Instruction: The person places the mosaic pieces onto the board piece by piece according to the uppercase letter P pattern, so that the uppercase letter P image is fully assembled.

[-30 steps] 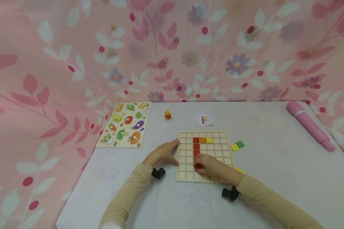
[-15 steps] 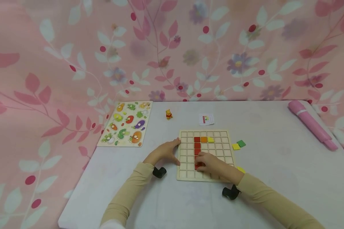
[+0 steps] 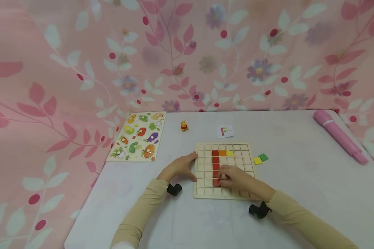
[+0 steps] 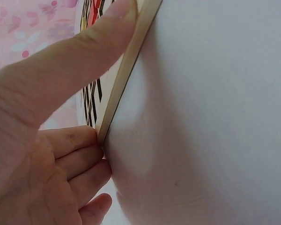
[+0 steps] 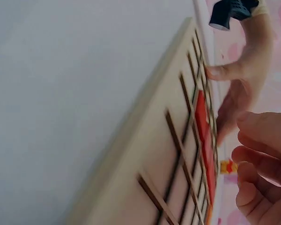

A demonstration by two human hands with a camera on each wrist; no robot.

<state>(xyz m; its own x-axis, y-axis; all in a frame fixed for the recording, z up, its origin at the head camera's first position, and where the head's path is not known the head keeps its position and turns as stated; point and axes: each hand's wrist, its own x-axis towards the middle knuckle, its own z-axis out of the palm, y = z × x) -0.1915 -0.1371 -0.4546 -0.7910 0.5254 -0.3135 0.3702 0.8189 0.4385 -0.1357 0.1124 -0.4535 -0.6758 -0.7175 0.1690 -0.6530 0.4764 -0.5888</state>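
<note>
A wooden grid board (image 3: pixel 202 192) lies on the table. In it, a column of red square tiles (image 3: pixel 216 166) runs toward the near side; an orange tile (image 3: pixel 222 153) and a yellow tile (image 3: pixel 230 153) extend the top row rightward. My left hand (image 3: pixel 179 166) rests at the board's left edge, thumb and fingertips touching the edge (image 4: pixel 116 101) in the left wrist view. Just right of the lowest red tile (image 3: pixel 216 182) hovers my right hand (image 3: pixel 237 178). Its fingers (image 5: pixel 253 159) are loosely bent with nothing between them in the right wrist view.
Right of the board lie a loose yellow tile (image 3: pixel 257 161) and a green tile (image 3: pixel 263 157). Behind it are a pattern card (image 3: pixel 225 131) and a small bear figure (image 3: pixel 184 126). A vegetable puzzle (image 3: pixel 137 138) lies left; a pink rolled umbrella-like object (image 3: pixel 339 136) lies far right.
My right hand has let go of the lowest red tile and shifted slightly right, uncovering it in its square. The left hand stays at the board's edge.
</note>
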